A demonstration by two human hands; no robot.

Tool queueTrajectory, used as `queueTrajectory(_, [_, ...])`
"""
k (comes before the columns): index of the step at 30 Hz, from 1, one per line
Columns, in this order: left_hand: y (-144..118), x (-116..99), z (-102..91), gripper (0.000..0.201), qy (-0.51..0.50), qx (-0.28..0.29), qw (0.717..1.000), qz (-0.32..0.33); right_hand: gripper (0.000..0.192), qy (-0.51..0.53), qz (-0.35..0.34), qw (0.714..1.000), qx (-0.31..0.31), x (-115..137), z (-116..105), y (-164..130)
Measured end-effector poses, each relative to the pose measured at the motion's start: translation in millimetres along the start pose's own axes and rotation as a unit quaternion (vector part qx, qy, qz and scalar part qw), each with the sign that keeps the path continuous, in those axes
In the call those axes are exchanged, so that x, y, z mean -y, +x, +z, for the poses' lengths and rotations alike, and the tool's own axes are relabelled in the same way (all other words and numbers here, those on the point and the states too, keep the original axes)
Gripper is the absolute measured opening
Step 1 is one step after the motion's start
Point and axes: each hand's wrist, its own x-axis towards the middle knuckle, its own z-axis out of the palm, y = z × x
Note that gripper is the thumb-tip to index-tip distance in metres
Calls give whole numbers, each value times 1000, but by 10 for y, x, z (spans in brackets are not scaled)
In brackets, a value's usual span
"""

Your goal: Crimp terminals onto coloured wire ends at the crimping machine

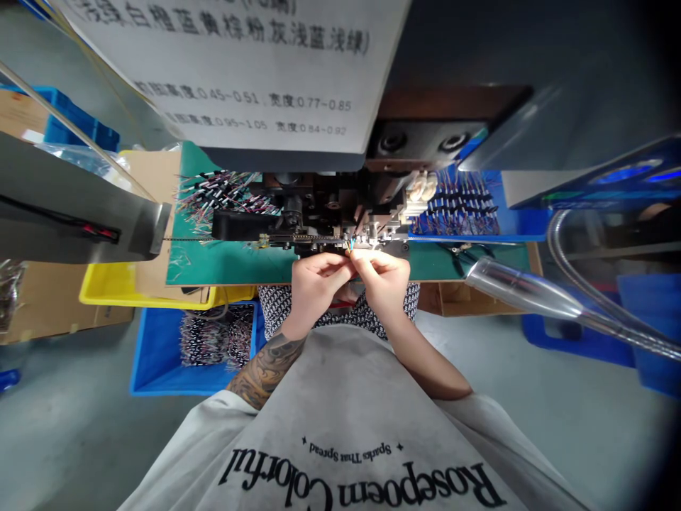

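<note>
Two hands (351, 280) — one wire bundle (351, 246).

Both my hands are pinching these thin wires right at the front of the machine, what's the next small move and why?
Probably ease the wire ends a little forward into the machine's tooling. The left hand and right hand pinch the thin wires together, whose coloured tips point at the tooling just in front of the fingers. Whether the tips already sit inside it is too small to tell.
</note>
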Motion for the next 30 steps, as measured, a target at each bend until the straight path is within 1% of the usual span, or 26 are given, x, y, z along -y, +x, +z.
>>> queueTrajectory(3, [-12, -39, 29, 16, -15, 4, 1000, -9, 27, 3, -10, 1000, -22, 4, -11, -8])
queueTrajectory(6, [-2, -29, 40, 17, -26, -1, 1000, 2, 29, 6, -8, 999, -39, 18, -3, 20])
queueTrajectory(9, [19, 7, 30, 18, -28, -8, 999, 17, 28, 11, 6, 999, -37, 31, 17, 59])
queueTrajectory(12, [29, 42, 6, 18, -16, -13, 1000, 18, 27, 24, 16, 999, -39, 40, 35, 81])
queueTrajectory(16, [26, 69, -21, 17, 8, -14, 1000, 17, 31, 18, 24, 999, -40, 36, 39, 74])
queueTrajectory(20, [14, 28, -13, 13, 7, -10, 1000, 9, 27, 24, 40, 999, -14, 8, 22, 47])
queueTrajectory(23, [-2, -38, 11, 14, 7, 0, 1000, -2, 24, 6, 23, 1000, -1, 2, 7, 18])
queueTrajectory(26, [-14, -75, 33, 18, -5, 10, 1000, -9, 30, 7, 2, 1000, -13, 19, 0, 3])
queueTrajectory(28, [-11, -70, 38, 20, -8, 14, 1000, -4, 36, 11, 1, 1000, -22, 29, 2, 14])
queueTrajectory(30, [-1, -48, 33, 20, -6, 10, 1000, 9, 36, 14, 10, 1000, -23, 26, 8, 38])
